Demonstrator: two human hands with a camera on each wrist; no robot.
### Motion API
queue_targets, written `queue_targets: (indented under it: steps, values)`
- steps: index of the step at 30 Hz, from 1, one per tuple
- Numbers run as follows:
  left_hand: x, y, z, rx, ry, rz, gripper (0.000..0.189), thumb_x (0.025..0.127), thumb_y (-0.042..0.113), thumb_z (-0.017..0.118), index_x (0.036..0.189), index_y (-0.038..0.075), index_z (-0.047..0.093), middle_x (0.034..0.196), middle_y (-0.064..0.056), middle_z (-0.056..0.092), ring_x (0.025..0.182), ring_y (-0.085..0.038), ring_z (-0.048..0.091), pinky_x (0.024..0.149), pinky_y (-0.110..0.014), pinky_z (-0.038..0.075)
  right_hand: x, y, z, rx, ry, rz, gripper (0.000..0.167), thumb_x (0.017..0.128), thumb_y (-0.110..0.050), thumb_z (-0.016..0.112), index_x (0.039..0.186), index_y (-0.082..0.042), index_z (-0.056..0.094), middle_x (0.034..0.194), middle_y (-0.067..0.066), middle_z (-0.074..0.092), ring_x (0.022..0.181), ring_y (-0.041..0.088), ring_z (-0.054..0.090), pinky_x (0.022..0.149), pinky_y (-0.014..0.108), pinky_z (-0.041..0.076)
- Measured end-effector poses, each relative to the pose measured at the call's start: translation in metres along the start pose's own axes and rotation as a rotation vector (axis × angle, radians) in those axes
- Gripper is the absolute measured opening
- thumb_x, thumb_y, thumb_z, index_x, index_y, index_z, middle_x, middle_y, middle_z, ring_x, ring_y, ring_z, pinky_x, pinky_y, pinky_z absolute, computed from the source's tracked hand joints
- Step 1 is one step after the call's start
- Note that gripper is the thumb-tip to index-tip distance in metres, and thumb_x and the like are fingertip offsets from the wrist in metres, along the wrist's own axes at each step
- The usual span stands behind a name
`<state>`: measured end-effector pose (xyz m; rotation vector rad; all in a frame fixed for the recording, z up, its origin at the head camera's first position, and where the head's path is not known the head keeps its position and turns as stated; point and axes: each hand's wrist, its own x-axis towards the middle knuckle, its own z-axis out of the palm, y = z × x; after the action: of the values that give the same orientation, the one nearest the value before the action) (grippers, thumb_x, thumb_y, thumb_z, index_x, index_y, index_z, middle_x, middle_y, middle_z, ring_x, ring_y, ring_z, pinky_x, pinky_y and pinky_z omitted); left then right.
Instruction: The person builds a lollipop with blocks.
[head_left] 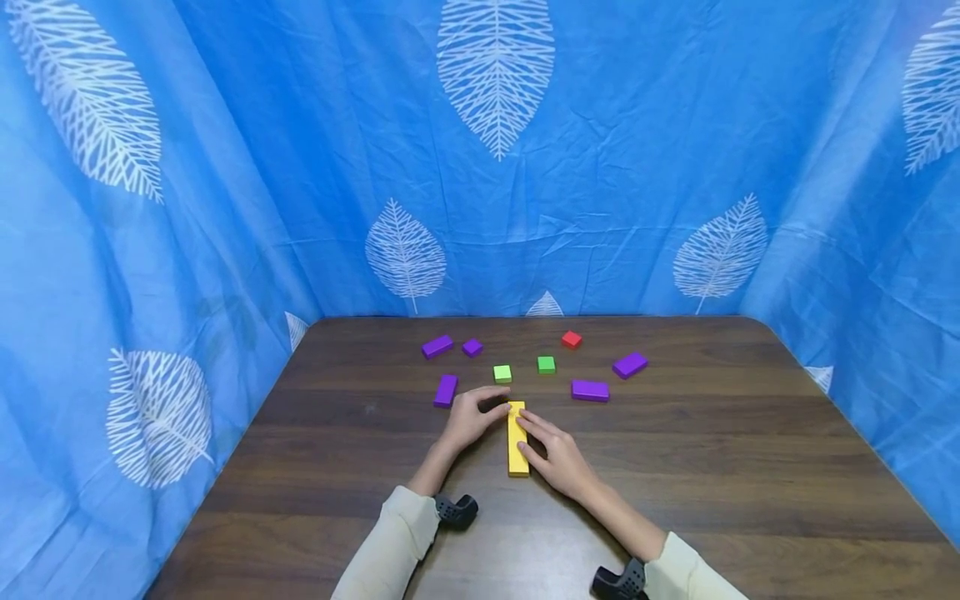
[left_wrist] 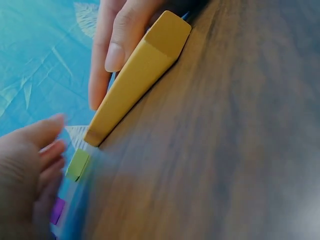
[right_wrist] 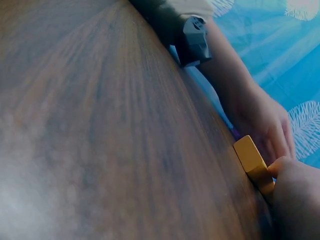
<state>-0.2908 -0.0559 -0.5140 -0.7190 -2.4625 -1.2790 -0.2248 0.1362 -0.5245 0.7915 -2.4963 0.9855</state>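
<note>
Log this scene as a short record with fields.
Left hand: fingers curved, near the far end of the long yellow rectangular block
Right hand: fingers touching that block
Surface: dark brown wood-grain table, yellow block lying on it
Other blocks: five purple cuboids, one light green cuboid, one darker green cuboid, one red cuboid
Backdrop: blue cloth with white leaf prints

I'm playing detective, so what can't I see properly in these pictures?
- Right wrist view: the far end of the yellow block, hidden behind the right hand.
- Left wrist view: part of a purple block, covered by the left hand, which is itself blurred and cut off by the picture's left edge.
- Head view: any tiny marks on the red block, too small to tell.
- Head view: the rest of the left sleeve, cut off by the bottom edge.
</note>
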Motion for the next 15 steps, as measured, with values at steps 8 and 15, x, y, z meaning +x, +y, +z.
queue_targets:
  steps: [8, 15]
  values:
    - [-0.014, -0.012, -0.025, 0.159, 0.462, 0.091, 0.032, 0.078, 0.009, 0.074, 0.107, -0.002, 0.067, 0.107, -0.021, 0.064, 0.101, -0.032, 0.061, 0.089, -0.042, 0.047, -0.002, -0.001, 0.003, 0.01, 0.021, -0.025, 0.039, 0.088, -0.016, 0.064, 0.123, -0.001, 0.058, 0.13, 0.013, 0.052, 0.116, 0.029, 0.051, 0.093, 0.043, 0.044]
    - [-0.026, -0.024, -0.042, 0.29, 0.487, -0.012, 0.037, 0.076, 0.007, 0.076, 0.107, -0.008, 0.064, 0.106, -0.021, 0.064, 0.101, -0.034, 0.06, 0.088, -0.042, 0.048, 0.001, 0.0, 0.004, -0.001, 0.02, -0.043, 0.039, 0.088, -0.016, 0.064, 0.123, 0.0, 0.058, 0.13, 0.013, 0.052, 0.117, 0.028, 0.051, 0.094, 0.042, 0.043]
